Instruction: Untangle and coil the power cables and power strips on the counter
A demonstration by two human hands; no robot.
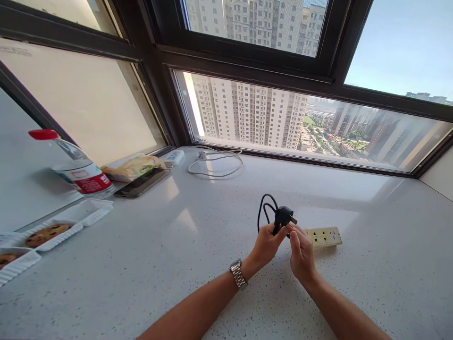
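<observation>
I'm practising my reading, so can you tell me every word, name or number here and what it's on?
Nothing is clear enough to quote.
Clear plastic bottle with a red cap: marks on its red-and-white label, too blurred.
Crumpled yellowish plastic packet: green print, too small.
Small white box-shaped block: bluish marks, too small.
Black plastic plug and long cream power strip: no lettering I can make out.

Left hand (267, 243) holding black plug (284, 216) right of centre, right hand (302, 252) close by, power strip (328, 240) lower right, bottle (88, 180) at left.
</observation>
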